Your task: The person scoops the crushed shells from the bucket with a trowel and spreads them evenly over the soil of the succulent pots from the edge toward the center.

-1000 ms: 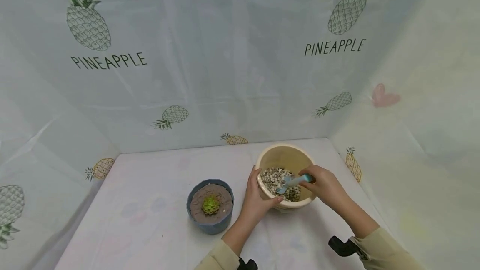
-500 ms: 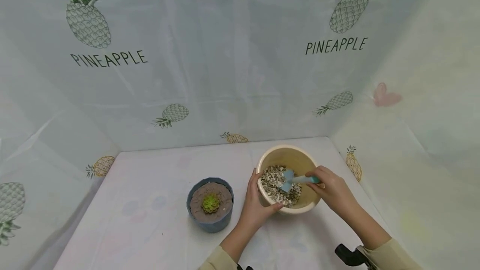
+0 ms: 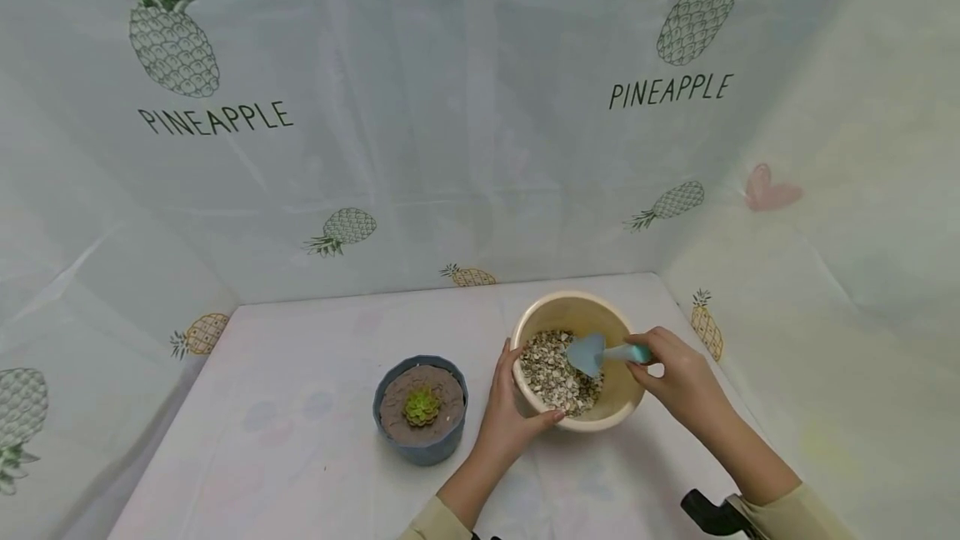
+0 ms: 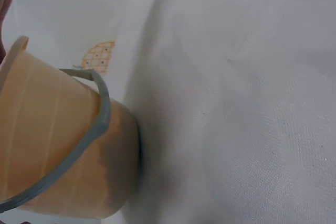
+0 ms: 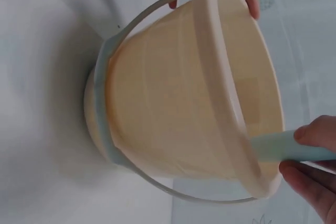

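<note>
A cream bucket (image 3: 611, 411) stands on the table, partly filled with pale, speckled gravel-like grains (image 3: 555, 373). My left hand (image 3: 510, 419) holds its rim on the near left, thumb along the front edge and fingers round the side. With thumb and fingers, my right hand (image 3: 678, 373) pinches the handle of a small light-blue trowel (image 3: 587, 354) at the bucket's right rim. The trowel's blade lies over the grains, its broad blue face showing. In the right wrist view the trowel's handle (image 5: 273, 146) slants over the rim, its blade hidden behind the bucket wall.
To the left stands a blue pot (image 3: 431, 454) with brown soil and a small green succulent (image 3: 422, 407). The bucket's grey carrying handle (image 4: 79, 148) hangs down its side. Pineapple-printed sheets (image 3: 480, 148) wall in the back and sides of the pale-covered table (image 3: 300, 457).
My right hand has drawn the trowel to the right, towards the bucket's rim, and the blade has turned to show its broad face. My left hand stays on the rim.
</note>
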A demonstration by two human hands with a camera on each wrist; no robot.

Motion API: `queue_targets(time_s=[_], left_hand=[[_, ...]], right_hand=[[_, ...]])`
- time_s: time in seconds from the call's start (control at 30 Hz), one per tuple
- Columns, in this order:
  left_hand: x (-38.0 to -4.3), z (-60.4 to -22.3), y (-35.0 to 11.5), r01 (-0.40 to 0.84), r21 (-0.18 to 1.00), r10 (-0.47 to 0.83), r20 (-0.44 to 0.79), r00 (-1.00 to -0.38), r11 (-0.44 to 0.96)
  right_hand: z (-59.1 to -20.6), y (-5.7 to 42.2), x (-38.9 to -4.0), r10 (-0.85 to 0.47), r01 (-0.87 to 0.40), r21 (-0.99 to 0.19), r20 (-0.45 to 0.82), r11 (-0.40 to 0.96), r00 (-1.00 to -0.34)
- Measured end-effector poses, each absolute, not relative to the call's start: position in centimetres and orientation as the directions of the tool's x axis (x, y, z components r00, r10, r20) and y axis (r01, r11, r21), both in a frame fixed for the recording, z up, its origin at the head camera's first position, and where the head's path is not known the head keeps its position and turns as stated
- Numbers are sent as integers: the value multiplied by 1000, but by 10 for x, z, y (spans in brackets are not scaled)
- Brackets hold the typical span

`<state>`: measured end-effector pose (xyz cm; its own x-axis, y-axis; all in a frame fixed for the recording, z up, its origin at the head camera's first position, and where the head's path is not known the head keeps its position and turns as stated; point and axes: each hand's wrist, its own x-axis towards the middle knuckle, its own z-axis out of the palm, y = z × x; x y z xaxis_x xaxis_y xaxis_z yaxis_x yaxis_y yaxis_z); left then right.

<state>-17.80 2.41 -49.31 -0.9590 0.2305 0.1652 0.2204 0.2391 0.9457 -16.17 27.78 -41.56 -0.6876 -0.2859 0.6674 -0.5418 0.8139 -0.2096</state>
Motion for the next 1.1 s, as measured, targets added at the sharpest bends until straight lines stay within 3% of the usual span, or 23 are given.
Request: queue_targets(time_s=[0.27,0.43,0.57,0.83,1.1], left_hand=[[-179,-495,21,203,949,236,145,-961,243],[-179,-495,21,209,950,244,151,-958,232],[-180,-495,21,217,948,243,160,-957,233],[-181,-494,23,236,943,246,177,-953,233],[-182,-495,23,238,945,250,180,-951,223]], right_hand=[[-414,284,-161,-490,-692,-80,648,718,-583],[-408,286,-160,-537,-724,-73,619,686,-572],[-407,284,-159,-542,-715,-99,582,693,-606],[-414,278,-154,-417,-595,-276,499,755,-760],[-418,271,-157,-361,-569,-355,504,742,-785]])
